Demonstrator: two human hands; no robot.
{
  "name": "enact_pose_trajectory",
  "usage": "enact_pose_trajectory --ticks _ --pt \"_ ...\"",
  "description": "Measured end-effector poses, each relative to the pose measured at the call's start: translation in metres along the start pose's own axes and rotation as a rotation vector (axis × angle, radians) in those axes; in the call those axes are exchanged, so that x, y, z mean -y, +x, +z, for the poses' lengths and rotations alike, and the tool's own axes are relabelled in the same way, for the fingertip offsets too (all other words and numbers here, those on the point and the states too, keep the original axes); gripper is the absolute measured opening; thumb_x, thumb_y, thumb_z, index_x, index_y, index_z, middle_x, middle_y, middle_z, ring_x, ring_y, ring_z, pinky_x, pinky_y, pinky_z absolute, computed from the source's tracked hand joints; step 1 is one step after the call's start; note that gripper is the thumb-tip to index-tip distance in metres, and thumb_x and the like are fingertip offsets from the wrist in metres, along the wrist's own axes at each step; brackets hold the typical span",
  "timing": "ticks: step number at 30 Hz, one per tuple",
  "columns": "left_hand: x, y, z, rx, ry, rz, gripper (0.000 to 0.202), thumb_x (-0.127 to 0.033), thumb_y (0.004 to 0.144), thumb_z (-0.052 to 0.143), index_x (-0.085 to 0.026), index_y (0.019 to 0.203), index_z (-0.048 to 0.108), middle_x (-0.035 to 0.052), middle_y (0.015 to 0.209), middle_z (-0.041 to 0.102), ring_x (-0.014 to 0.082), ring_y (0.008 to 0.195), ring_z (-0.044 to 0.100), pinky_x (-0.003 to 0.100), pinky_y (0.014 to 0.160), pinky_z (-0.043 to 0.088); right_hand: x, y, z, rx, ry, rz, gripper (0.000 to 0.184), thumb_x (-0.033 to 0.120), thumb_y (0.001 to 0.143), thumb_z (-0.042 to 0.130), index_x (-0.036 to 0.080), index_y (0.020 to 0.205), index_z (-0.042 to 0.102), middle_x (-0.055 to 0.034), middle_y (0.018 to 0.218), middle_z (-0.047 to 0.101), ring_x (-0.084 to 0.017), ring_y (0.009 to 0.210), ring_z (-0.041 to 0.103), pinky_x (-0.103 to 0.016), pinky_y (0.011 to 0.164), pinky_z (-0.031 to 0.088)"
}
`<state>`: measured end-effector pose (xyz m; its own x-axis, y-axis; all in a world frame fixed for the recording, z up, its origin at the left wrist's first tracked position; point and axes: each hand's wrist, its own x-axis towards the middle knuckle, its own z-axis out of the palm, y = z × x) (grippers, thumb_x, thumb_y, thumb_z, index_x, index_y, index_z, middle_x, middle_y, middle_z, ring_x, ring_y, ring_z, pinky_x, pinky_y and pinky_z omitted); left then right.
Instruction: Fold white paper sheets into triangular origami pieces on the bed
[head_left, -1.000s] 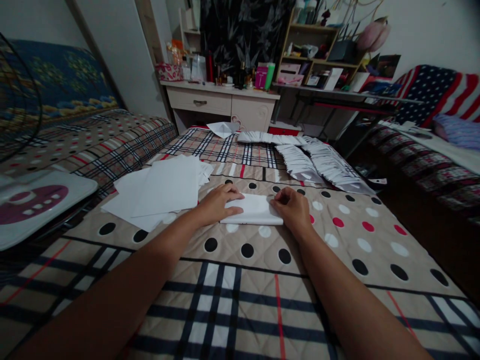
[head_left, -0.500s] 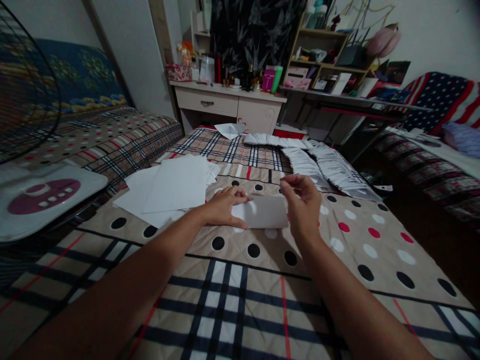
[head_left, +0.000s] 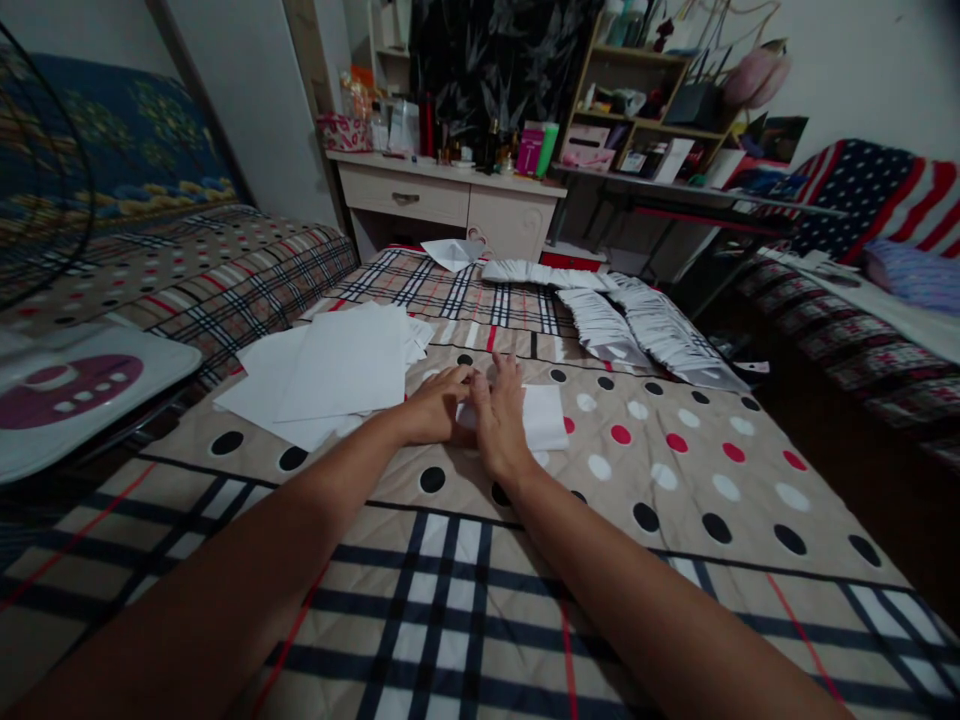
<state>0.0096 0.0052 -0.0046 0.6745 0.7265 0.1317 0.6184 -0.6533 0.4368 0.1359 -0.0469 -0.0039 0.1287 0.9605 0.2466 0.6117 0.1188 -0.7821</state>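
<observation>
A folded sheet of white paper (head_left: pixel 545 417) lies flat on the patterned bedspread (head_left: pixel 600 480) in front of me. My right hand (head_left: pixel 499 415) rests across its middle with the fingers stretched out, pressing on it. Beside it, my left hand (head_left: pixel 439 405) lies over the paper's left end, fingers spread and touching or nearly touching the right hand; some of its fingertips are hidden. Just left of my hands sits a loose pile of white sheets (head_left: pixel 341 365).
Rows of folded white papers (head_left: pixel 652 325) lie farther back on the right. Another white paper (head_left: pixel 452 254) is at the bed's far edge. A white fan base with a purple panel (head_left: pixel 75 390) stands at left. Behind are a cluttered dresser (head_left: pixel 405 197) and shelves.
My right hand has moved left from the paper's right edge, its pinch opened, and now presses flat beside my left hand. The view has shifted slightly.
</observation>
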Motion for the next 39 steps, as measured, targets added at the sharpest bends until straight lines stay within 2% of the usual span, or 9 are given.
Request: enact_pose_trajectory --ticks 6,11,13,16,21,24,27,33,39 --pt "0.002 -0.002 -0.003 0.029 -0.016 0.024 0.081 -0.056 0.062 0.077 -0.032 0.135 0.052 0.0052 0.135 0.045 0.027 0.127 0.042 0.041 0.109 0.032 -0.04 -0.007 -0.051 0.124 -0.453 -0.011 0.065 0.047 0.098 0.025 0.012 0.153 0.016 -0.0154 0.161 0.012 -0.03 0.148 0.0 -0.054 0.116 0.017" --pt "-0.005 -0.004 -0.015 0.107 0.012 0.001 0.073 -0.044 0.069 0.076 -0.028 0.136 0.051 0.0062 0.137 0.045 0.0246 0.126 0.043 0.039 0.108 0.034 -0.056 -0.01 -0.064 0.118 -0.792 -0.067 0.059 0.034 0.098 0.03 0.009 0.15 0.024 -0.0167 0.158 0.021 -0.032 0.147 0.01 -0.054 0.115 0.017" --pt "-0.019 -0.005 -0.018 0.094 0.076 -0.024 0.06 -0.036 0.075 0.071 -0.029 0.132 0.056 0.0057 0.135 0.048 0.0257 0.124 0.045 0.042 0.107 0.035 -0.058 -0.011 -0.061 0.088 -0.837 -0.092 0.058 0.034 0.098 0.029 0.009 0.15 0.026 -0.0166 0.158 0.022 -0.032 0.147 0.013 -0.054 0.115 0.018" --pt "-0.056 0.003 -0.009 -0.067 0.171 -0.107 0.029 -0.032 0.084 0.061 -0.023 0.111 0.069 0.008 0.124 0.057 0.0284 0.12 0.047 0.047 0.105 0.036 -0.061 -0.013 -0.058 0.071 -0.873 -0.115 0.059 0.035 0.097 0.029 0.007 0.15 0.026 -0.0176 0.158 0.023 -0.033 0.146 0.016 -0.055 0.114 0.019" --pt "-0.104 0.034 0.033 -0.226 -0.041 0.075 0.049 -0.038 0.095 0.045 -0.017 0.138 0.046 0.0118 0.137 0.047 0.0203 0.128 0.044 0.034 0.111 0.034 -0.068 -0.016 -0.059 0.091 -0.935 -0.205 0.059 0.033 0.095 0.035 0.011 0.15 0.029 -0.0177 0.157 0.024 -0.035 0.145 0.017 -0.057 0.113 0.019" --pt "-0.097 0.043 0.049 -0.174 0.017 0.061 0.058 -0.046 0.096 0.036 -0.019 0.147 0.032 0.0123 0.151 0.035 0.0257 0.142 0.027 0.044 0.118 0.022 -0.067 -0.016 -0.061 0.109 -0.95 -0.202 0.06 0.036 0.095 0.037 0.014 0.151 0.029 -0.0154 0.158 0.022 -0.036 0.145 0.018 -0.058 0.112 0.02" --pt "-0.074 0.038 0.047 -0.073 0.084 0.036 0.069 -0.058 0.095 0.029 -0.021 0.152 0.019 0.0117 0.158 0.024 0.0277 0.147 0.017 0.047 0.119 0.015 -0.062 -0.015 -0.063 0.131 -0.932 -0.144 0.061 0.036 0.096 0.032 0.007 0.15 0.026 -0.0169 0.158 0.022 -0.034 0.146 0.017 -0.056 0.113 0.02" --pt "-0.035 0.02 0.029 -0.034 0.228 -0.106 0.076 -0.064 0.093 0.021 -0.016 0.152 0.02 0.0111 0.16 0.016 0.0272 0.148 0.009 0.045 0.12 0.01 -0.057 -0.013 -0.064 0.124 -0.883 -0.081 0.061 0.04 0.099 0.024 0.007 0.15 0.027 -0.0144 0.159 0.02 -0.03 0.146 0.017 -0.055 0.115 0.017" --pt "-0.036 0.016 0.022 -0.068 0.244 -0.13 0.072 -0.06 0.093 0.032 -0.017 0.15 0.025 0.0144 0.159 0.02 0.0288 0.148 0.011 0.049 0.118 0.017 -0.057 -0.013 -0.064 0.133 -0.877 -0.074 0.061 0.041 0.099 0.022 0.008 0.15 0.027 -0.0144 0.159 0.02 -0.03 0.147 0.015 -0.055 0.115 0.016"
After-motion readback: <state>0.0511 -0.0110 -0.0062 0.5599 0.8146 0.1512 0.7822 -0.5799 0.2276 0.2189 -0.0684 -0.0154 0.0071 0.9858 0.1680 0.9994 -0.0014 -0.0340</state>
